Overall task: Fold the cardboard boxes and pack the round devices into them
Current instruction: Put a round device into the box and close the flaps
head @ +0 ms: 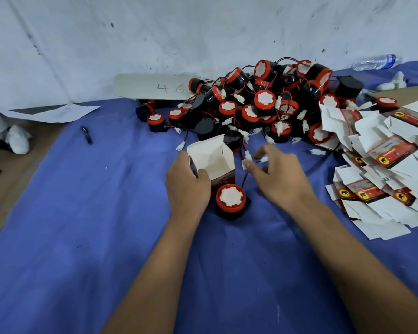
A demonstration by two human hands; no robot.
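1. Head view shows us working over a blue cloth [82,225] spread on the table, with a scuffed white wall behind.
2. Our left hand [187,186] grips an upright folded box [211,160] by its left side, the fingers curled round the near corner; the box's top flaps stand open and its white inside shows.
3. Our right hand [279,174] is just to the right of the box, fingers loosely bent and spread over a white connector [247,160] on a thin lead. The thumb and forefinger are close to the connector, but we cannot tell whether they actually pinch it.
4. One round device [231,198] with a red rim and white centre sits on the cloth touching the near face of the box, between our two wrists, its face turned up.
5. A big heap of round devices [263,102], black with red rims and tangled red and black wires, lies beyond the box against the wall.
6. A pile of flat unfolded boxes [384,160], white with red and yellow print, is spread at the right.
7. A black pen [87,135] lies on the cloth at the left, well apart from our hands, and a plastic bottle [374,62] lies on its side at the far right.
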